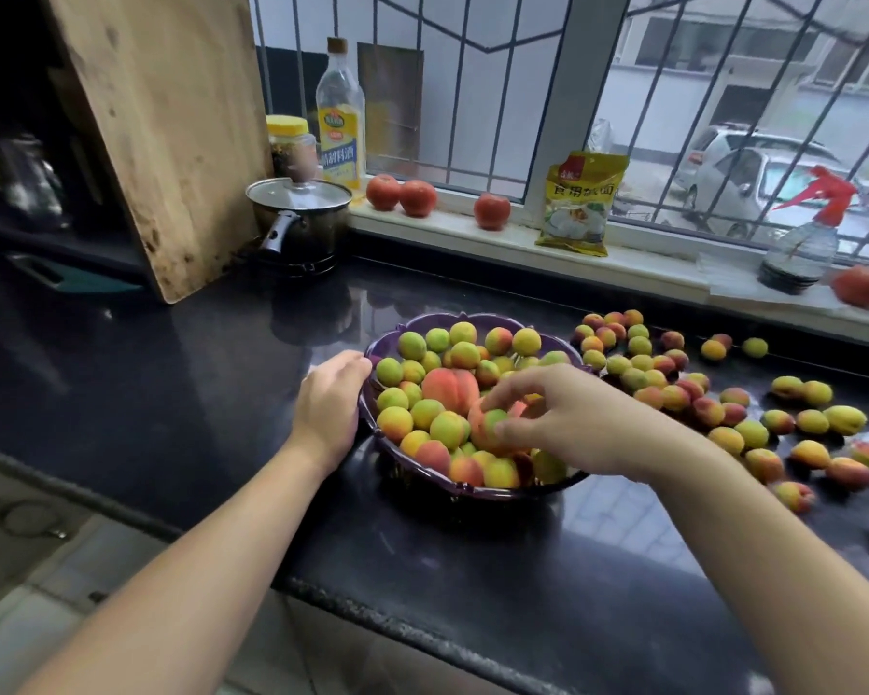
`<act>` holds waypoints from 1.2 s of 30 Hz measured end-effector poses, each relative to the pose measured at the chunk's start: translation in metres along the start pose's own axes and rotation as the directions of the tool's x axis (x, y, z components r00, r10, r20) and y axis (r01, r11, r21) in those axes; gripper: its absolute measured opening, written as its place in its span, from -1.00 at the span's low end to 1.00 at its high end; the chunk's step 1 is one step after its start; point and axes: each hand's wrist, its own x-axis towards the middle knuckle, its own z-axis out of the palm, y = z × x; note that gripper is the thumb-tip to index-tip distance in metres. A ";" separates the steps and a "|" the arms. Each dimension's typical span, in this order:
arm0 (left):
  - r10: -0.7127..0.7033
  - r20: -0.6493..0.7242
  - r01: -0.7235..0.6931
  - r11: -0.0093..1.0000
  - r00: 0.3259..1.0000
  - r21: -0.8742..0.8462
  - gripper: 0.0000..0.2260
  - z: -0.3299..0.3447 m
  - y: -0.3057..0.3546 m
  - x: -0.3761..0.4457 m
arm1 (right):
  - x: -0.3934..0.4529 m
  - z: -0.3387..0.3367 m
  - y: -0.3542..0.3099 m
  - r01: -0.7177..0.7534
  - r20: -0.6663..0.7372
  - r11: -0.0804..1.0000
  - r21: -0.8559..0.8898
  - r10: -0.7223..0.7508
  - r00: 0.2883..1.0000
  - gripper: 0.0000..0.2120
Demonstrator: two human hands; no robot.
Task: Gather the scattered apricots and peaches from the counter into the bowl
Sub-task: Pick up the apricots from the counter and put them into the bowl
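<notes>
**Clerk:** Item one, hands. Position?

**Checker:** Left hand rests against the left rim of the purple bowl, fingers curled over the edge and gripping it, forearm reaching in from the lower left. Right hand reaches in over the bowl from the right, palm down, thumb and fingers curled round one peach sitting atop the pile.

**Clerk:** Item two, fruit.

**Checker:** Bowl sits mid-counter, heaped with small yellow-green and orange apricots; one larger pink peach lies near the centre, just left of the held one. Loose fruit spreads across the counter to the right of the bowl, the nearest pieces just beside its rim, the farthest reaching the frame edge.

**Clerk:** Item three, surface and room.

**Checker:** Counter is dark, glossy stone. At the back left: a wooden board leaning upright, a lidded pot, a yellow-capped jar, a tall bottle. On the white windowsill: tomatoes, a yellow packet, a spray bottle with a red trigger. Barred window behind; parked cars outside.
</notes>
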 end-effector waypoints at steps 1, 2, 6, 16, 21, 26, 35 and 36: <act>0.002 0.000 -0.002 1.000 1.000 0.005 -0.61 0.000 0.000 0.000 | 0.002 0.004 -0.005 -0.004 0.004 0.999 -0.046 0.004 1.000 -0.77; 0.001 0.003 -0.001 1.000 1.000 0.004 -0.61 0.000 0.000 0.000 | 0.004 0.007 -0.009 -0.008 0.006 0.995 -0.099 0.009 1.000 -0.76; -0.012 0.010 0.012 1.000 1.000 -0.004 -0.66 0.000 0.000 0.000 | 0.011 0.010 -0.014 -0.025 0.029 0.981 -0.193 0.032 0.999 -0.77; 0.023 0.023 -0.023 1.000 0.999 0.009 -0.60 -0.001 0.002 -0.001 | 0.014 0.018 -0.013 0.021 0.000 0.964 -0.264 -0.022 1.000 -0.79; 0.026 0.024 -0.026 1.000 0.999 0.015 -0.58 -0.001 0.003 -0.001 | 0.017 0.008 -0.013 0.041 -0.079 0.966 -0.255 -0.063 0.995 -0.79; 0.033 0.020 -0.034 0.999 0.999 0.023 -0.58 -0.001 0.004 -0.002 | 0.016 0.010 -0.012 0.087 -0.032 0.968 -0.236 -0.097 0.995 -0.81; 0.045 0.021 -0.046 0.999 0.999 0.022 -0.57 -0.001 0.003 -0.001 | 0.016 0.018 -0.010 0.049 -0.138 0.935 -0.351 -0.103 0.985 -0.85; 0.046 0.021 -0.046 0.999 0.999 0.025 -0.57 -0.001 0.003 -0.001 | 0.015 0.018 -0.010 0.055 -0.110 0.938 -0.341 -0.098 0.989 -0.83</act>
